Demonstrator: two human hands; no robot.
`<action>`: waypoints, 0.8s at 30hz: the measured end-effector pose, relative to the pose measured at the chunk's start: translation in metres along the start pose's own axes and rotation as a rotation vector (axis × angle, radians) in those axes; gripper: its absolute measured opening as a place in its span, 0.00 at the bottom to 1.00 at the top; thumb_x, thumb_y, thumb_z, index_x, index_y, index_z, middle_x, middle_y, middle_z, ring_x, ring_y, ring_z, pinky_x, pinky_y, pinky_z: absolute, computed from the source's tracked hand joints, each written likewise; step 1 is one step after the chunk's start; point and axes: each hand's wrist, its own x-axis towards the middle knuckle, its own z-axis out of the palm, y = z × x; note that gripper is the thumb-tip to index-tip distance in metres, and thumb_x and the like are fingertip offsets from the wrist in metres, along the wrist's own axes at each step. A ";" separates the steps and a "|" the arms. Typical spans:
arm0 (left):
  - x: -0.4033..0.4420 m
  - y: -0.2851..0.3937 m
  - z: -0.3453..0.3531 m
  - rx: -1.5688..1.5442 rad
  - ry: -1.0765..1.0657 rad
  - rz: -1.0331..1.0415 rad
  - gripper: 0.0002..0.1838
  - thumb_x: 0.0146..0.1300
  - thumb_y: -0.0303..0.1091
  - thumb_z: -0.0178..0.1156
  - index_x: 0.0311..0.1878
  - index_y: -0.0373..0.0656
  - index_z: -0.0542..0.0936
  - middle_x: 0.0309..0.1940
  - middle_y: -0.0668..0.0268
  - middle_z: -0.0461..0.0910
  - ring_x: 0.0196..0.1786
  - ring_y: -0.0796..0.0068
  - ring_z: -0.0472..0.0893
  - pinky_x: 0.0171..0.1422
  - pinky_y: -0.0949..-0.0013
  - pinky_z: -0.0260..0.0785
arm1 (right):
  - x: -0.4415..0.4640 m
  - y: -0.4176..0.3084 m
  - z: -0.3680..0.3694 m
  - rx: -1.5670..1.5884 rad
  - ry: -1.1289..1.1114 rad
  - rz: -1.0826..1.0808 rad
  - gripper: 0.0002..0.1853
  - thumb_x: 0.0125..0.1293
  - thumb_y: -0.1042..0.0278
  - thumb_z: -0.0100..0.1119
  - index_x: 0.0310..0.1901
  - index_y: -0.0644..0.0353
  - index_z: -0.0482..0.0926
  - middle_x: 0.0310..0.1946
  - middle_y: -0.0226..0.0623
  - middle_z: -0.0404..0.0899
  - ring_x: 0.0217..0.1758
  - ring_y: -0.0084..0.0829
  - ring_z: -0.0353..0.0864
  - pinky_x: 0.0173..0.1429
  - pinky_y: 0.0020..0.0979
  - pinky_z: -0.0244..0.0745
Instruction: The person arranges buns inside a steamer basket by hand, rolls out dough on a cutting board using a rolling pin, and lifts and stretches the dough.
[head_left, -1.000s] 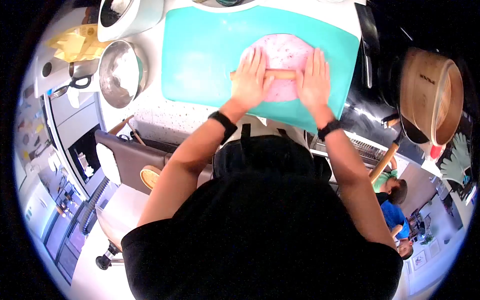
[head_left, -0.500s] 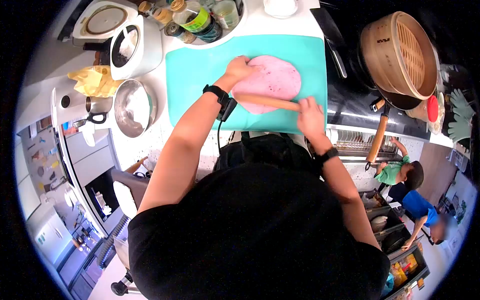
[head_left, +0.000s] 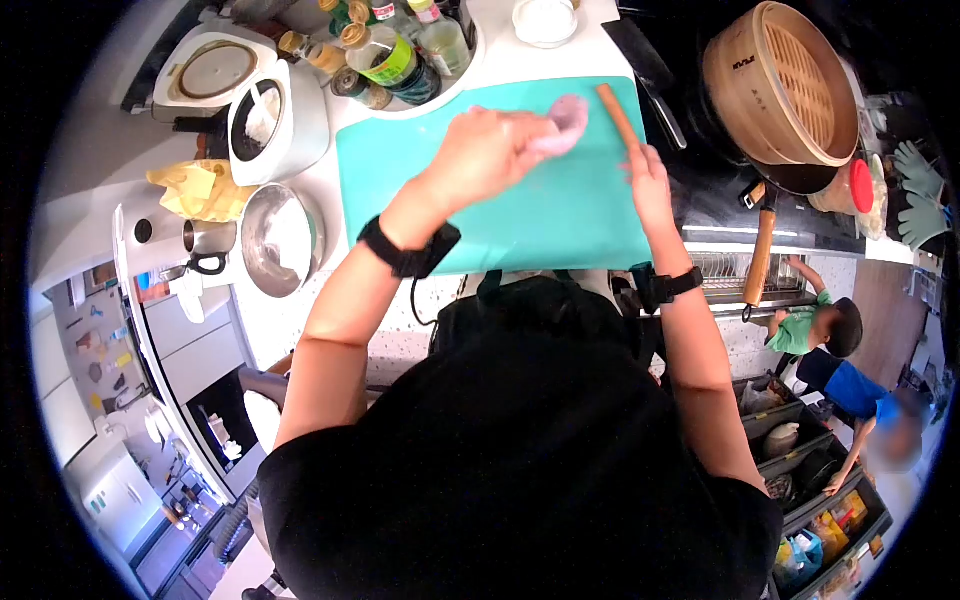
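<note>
Above one teal mat (head_left: 570, 220) on the desk (head_left: 560, 62), the left hand (head_left: 485, 155) is pinching one pink dough sheet (head_left: 567, 122), which is hanging folded and blurred. Toward the mat's right edge, the right hand (head_left: 649, 185) is closing its fingers around the near end of one rolling pin (head_left: 618, 112). One bamboo steamer (head_left: 750, 90) is showing two dark markings, too small to read.

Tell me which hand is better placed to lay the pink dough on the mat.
Left, most likely: the left hand has the pink dough in its fingers, over the mat. The right hand is at the near end of the rolling pin, by the mat's right edge.
</note>
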 end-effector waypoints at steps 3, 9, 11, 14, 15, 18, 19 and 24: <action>-0.025 -0.001 0.013 0.254 0.158 0.305 0.14 0.60 0.33 0.68 0.49 0.41 0.84 0.41 0.67 0.87 0.41 0.62 0.86 0.45 0.63 0.79 | -0.017 -0.026 0.016 0.755 -0.299 0.205 0.32 0.81 0.41 0.38 0.67 0.63 0.70 0.60 0.49 0.79 0.59 0.40 0.82 0.61 0.43 0.77; -0.088 -0.089 0.129 0.213 0.068 0.415 0.25 0.58 0.38 0.72 0.59 0.45 0.82 0.61 0.57 0.80 0.59 0.54 0.82 0.57 0.57 0.78 | -0.022 0.052 0.069 0.657 -0.275 0.414 0.33 0.79 0.42 0.46 0.68 0.67 0.68 0.57 0.50 0.80 0.56 0.38 0.83 0.60 0.41 0.78; -0.096 -0.119 0.145 0.037 0.267 -0.023 0.32 0.58 0.38 0.73 0.65 0.40 0.78 0.65 0.48 0.76 0.64 0.49 0.79 0.64 0.55 0.76 | -0.024 0.058 0.070 0.457 -0.229 0.359 0.34 0.77 0.44 0.52 0.67 0.70 0.67 0.54 0.52 0.80 0.54 0.36 0.83 0.57 0.40 0.80; -0.091 -0.158 0.164 -0.367 0.326 -0.559 0.38 0.58 0.41 0.74 0.69 0.34 0.72 0.62 0.46 0.78 0.62 0.53 0.80 0.63 0.56 0.76 | -0.025 0.058 0.076 0.353 -0.210 0.328 0.26 0.75 0.51 0.55 0.63 0.64 0.71 0.49 0.45 0.82 0.49 0.34 0.84 0.57 0.39 0.81; -0.084 -0.162 0.167 -0.369 0.333 -0.553 0.38 0.58 0.41 0.74 0.69 0.34 0.72 0.62 0.46 0.78 0.62 0.53 0.80 0.63 0.56 0.76 | -0.016 0.059 0.078 0.301 -0.194 0.352 0.24 0.74 0.54 0.59 0.61 0.64 0.72 0.45 0.42 0.83 0.45 0.33 0.85 0.54 0.38 0.82; -0.062 -0.166 0.167 -0.468 0.291 -0.680 0.43 0.55 0.45 0.77 0.68 0.31 0.70 0.57 0.46 0.79 0.56 0.58 0.82 0.59 0.58 0.77 | -0.005 0.058 0.080 0.146 -0.201 0.308 0.20 0.70 0.59 0.63 0.55 0.65 0.74 0.34 0.39 0.84 0.37 0.36 0.87 0.45 0.38 0.83; -0.056 -0.168 0.168 -0.506 0.253 -0.716 0.42 0.54 0.45 0.78 0.66 0.31 0.71 0.55 0.47 0.80 0.53 0.59 0.83 0.57 0.58 0.77 | -0.004 0.057 0.078 0.041 -0.228 0.252 0.19 0.68 0.61 0.65 0.51 0.67 0.75 0.28 0.38 0.84 0.32 0.40 0.87 0.40 0.39 0.83; -0.050 -0.194 0.180 -0.455 0.119 -0.657 0.37 0.54 0.43 0.77 0.62 0.34 0.74 0.47 0.50 0.81 0.47 0.59 0.84 0.52 0.59 0.78 | 0.015 0.056 -0.001 -0.697 0.490 -0.384 0.19 0.63 0.62 0.67 0.51 0.62 0.75 0.48 0.46 0.80 0.52 0.50 0.80 0.57 0.50 0.76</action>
